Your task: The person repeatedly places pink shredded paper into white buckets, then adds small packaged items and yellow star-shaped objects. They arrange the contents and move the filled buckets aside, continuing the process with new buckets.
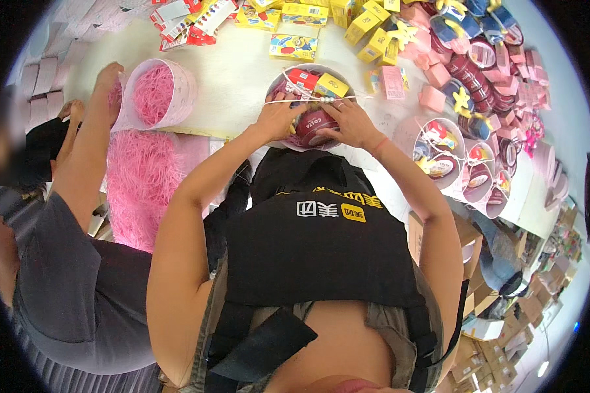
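In front of my chest stands a pale round bucket [345,84] packed with gifts on pink shredded paper. My left hand [280,120] lies over its left side, fingers apart and reaching onto the contents. From the right, my right hand [353,123] touches a dark red round tin [313,128] in the bucket, thumb and fingers spread. Behind the tin sit a yellow box [332,85] and a red-and-white box [302,78]. A white cord handle with beads [326,99] crosses the bucket's top between my hands. Some of the contents are hidden under my fingers.
Another person's arm [87,164] reaches to the buckets of pink shred [153,95] at left. Loose pink shred [141,183] lies below. Yellow boxes [294,46] and a pile of dark red tins [472,82] cover the far side. Filled buckets [476,190] stand right.
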Demonstrator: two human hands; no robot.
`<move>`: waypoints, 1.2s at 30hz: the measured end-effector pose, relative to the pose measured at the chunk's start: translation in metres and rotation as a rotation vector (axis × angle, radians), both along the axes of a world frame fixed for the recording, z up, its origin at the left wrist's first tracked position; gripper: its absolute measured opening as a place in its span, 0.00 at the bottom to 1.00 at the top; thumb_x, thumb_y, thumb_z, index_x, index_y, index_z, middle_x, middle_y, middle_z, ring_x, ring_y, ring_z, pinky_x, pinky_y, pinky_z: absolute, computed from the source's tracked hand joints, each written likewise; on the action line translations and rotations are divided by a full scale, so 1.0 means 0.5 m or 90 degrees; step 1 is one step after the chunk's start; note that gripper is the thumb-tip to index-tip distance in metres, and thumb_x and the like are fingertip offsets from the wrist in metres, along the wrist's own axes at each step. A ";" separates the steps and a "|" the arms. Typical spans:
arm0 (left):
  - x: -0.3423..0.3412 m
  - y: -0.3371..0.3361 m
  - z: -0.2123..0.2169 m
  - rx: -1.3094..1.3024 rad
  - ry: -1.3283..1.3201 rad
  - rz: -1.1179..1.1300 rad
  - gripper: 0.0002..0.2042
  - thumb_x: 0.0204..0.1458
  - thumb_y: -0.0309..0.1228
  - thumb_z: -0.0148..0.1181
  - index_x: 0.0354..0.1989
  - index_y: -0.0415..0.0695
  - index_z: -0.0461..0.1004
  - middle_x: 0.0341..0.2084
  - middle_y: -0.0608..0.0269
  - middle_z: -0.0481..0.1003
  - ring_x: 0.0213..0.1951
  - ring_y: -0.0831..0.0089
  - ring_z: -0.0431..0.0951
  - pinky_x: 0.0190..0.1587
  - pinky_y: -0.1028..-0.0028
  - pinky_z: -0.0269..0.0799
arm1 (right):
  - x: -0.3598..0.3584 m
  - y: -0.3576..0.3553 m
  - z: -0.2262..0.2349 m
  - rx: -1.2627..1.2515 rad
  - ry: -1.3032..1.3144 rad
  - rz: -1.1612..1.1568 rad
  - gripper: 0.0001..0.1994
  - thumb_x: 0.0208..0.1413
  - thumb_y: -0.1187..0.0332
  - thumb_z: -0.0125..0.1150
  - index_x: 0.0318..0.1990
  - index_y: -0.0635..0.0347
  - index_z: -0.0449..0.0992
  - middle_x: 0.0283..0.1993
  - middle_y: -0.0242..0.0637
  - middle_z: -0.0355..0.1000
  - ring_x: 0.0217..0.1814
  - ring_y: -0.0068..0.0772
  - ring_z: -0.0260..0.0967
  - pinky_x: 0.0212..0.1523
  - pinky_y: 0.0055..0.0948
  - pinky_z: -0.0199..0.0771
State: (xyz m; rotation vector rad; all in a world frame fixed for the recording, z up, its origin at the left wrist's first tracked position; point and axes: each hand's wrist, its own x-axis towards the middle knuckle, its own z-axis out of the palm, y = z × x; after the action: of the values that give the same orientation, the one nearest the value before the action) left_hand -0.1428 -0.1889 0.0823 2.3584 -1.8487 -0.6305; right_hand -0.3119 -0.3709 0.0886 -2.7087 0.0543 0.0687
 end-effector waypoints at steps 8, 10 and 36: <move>0.012 0.011 -0.007 -0.139 0.037 -0.081 0.27 0.35 0.41 0.74 0.49 0.55 0.76 0.57 0.52 0.66 0.62 0.51 0.62 0.64 0.51 0.58 | 0.002 -0.018 0.030 0.084 0.007 0.051 0.31 0.54 0.40 0.59 0.61 0.44 0.72 0.53 0.49 0.70 0.59 0.53 0.63 0.61 0.46 0.60; 0.019 0.013 -0.021 -0.157 0.040 -0.115 0.22 0.37 0.41 0.73 0.44 0.53 0.76 0.57 0.53 0.67 0.61 0.53 0.63 0.64 0.54 0.59 | -0.002 -0.013 0.016 0.079 -0.027 0.040 0.30 0.55 0.41 0.58 0.61 0.46 0.72 0.53 0.49 0.70 0.60 0.53 0.63 0.61 0.46 0.60; -0.091 -0.029 0.013 -0.257 0.089 0.092 0.36 0.41 0.43 0.72 0.58 0.39 0.67 0.53 0.51 0.71 0.56 0.54 0.70 0.57 0.58 0.62 | 0.000 -0.038 0.029 0.055 -0.140 -0.192 0.19 0.45 0.65 0.71 0.43 0.58 0.73 0.39 0.42 0.74 0.47 0.48 0.67 0.49 0.43 0.66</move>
State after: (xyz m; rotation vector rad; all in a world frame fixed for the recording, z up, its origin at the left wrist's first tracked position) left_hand -0.1885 -0.2036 0.0887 2.1006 -1.5557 -0.3537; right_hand -0.3121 -0.3899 0.1031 -2.5728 0.3833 -0.3084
